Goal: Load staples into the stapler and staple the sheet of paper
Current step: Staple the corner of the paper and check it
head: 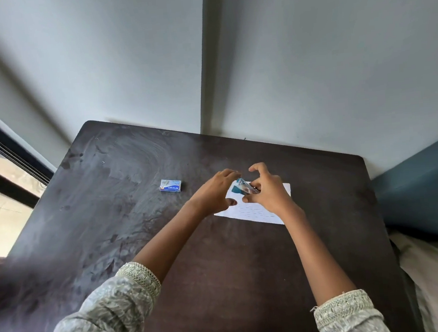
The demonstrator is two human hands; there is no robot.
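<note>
The sheet of paper point(259, 210) lies flat on the dark table point(133, 174) and serves as the reference point. Both hands are positioned over the far left part of the sheet, close together. The small teal-and-white stapler point(240, 188) is held between them, above the sheet's far left corner; whether it touches the paper cannot be determined. The right hand point(267, 190) grips the stapler's right end with curled fingers, index finger and thumb arched above it. The left hand point(215, 191) meets the stapler's left end with its fingertips, thumb tucked below; the exact pinch is hidden. The staple box point(170, 185), blue and white, lies closed on the table well to the left of the sheet, apart from both hands. Patterned sleeves point(114, 309) cover both forearms short of the wrists.
</note>
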